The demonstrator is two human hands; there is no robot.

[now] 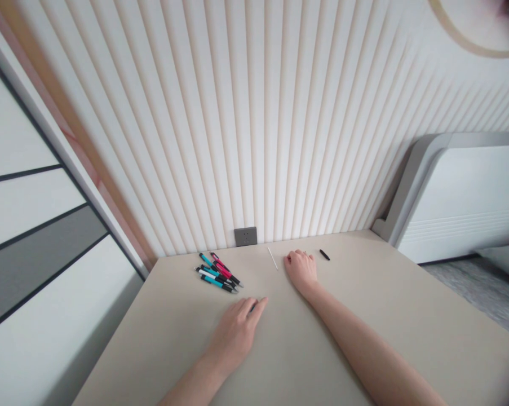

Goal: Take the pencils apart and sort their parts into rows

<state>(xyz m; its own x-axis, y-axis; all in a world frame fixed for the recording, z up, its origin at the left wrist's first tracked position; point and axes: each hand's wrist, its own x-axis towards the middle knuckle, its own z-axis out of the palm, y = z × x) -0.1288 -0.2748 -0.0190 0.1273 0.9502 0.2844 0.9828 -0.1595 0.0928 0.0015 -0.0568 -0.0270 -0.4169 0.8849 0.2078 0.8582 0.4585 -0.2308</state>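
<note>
My left hand point(239, 327) rests low over the table, its thumb and fingers closed round a pen part point(253, 308). Only a dark, bluish bit of that part shows; the rest is hidden by the fingers. Further forward, my right hand point(300, 270) lies on the tabletop with its fingers curled. Whatever it holds is mostly covered; a tiny bright bit shows by the fingertips. Between the hands and the wall is a thin white pen refill point(273, 259). A short black pen piece point(324, 255) lies right of my right hand.
Several teal, pink and white pens point(216, 279) form a loose pile at the table's back left. The beige table point(186, 338) meets a ribbed wall with a dark socket point(246, 236). A cabinet point(47, 282) stands left, a bed headboard point(461, 192) right.
</note>
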